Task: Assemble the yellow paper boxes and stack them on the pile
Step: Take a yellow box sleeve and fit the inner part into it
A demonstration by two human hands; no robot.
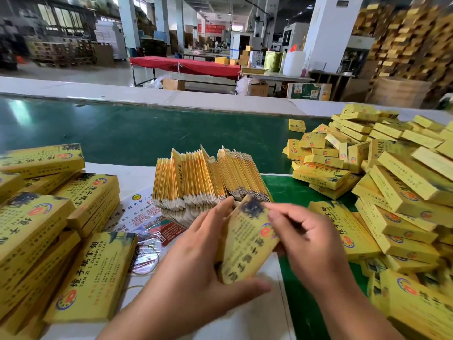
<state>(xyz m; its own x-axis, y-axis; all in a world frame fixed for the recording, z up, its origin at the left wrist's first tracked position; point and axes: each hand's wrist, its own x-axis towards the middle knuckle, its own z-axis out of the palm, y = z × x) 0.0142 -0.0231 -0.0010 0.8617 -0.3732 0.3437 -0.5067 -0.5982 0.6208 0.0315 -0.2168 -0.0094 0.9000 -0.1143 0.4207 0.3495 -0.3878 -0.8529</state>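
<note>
Between both hands, low in the middle of the view, I hold a flat yellow paper box [245, 244], blurred by motion. My left hand [196, 261] grips its left edge, thumb under the lower end. My right hand [306, 236] pinches its right edge near the red logo. Just behind it stands a row of flat, folded yellow box blanks [208, 177] on edge. A large loose pile of assembled yellow boxes [392, 182] fills the right side.
Stacks of larger yellow boxes [56, 231] lie at the left. A printed sheet [152, 217] and a loop of string [144, 258] lie on the white table [257, 315]. A green conveyor belt [134, 133] runs behind. Factory floor with a red-covered table [186, 66] lies beyond.
</note>
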